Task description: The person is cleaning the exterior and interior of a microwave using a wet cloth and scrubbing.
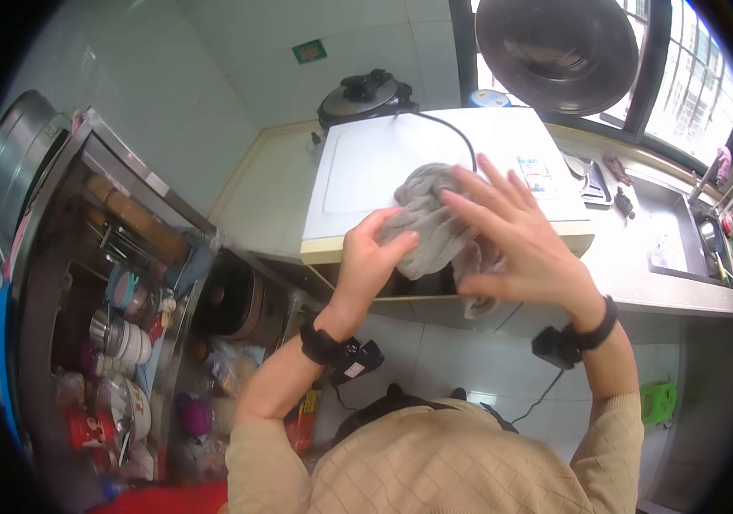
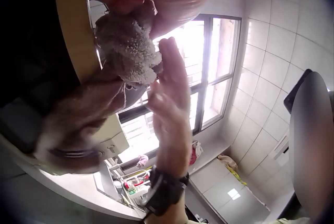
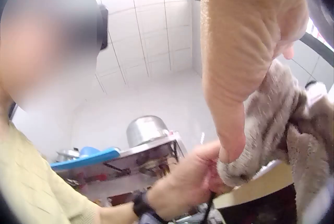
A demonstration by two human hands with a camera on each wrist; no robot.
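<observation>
A grey fluffy cloth (image 1: 435, 227) lies bunched on the front edge of a white appliance top (image 1: 358, 163) and hangs over its cream rim. My left hand (image 1: 375, 257) pinches the cloth's near left part; the left wrist view shows the cloth (image 2: 128, 46) squeezed between fingers. My right hand (image 1: 516, 227) lies flat over the cloth's right side with fingers spread straight. In the right wrist view the cloth (image 3: 282, 125) drapes under the right hand's thumb (image 3: 229, 125), and the left hand (image 3: 195, 179) grips its lower corner.
A black cooker (image 1: 365, 96) stands behind the white top, its cable (image 1: 460, 137) crossing the surface. A sink (image 1: 683, 231) and counter lie to the right. A metal rack (image 1: 118, 283) with bowls and jars stands at the left. A dark lamp shade (image 1: 555, 47) hangs above.
</observation>
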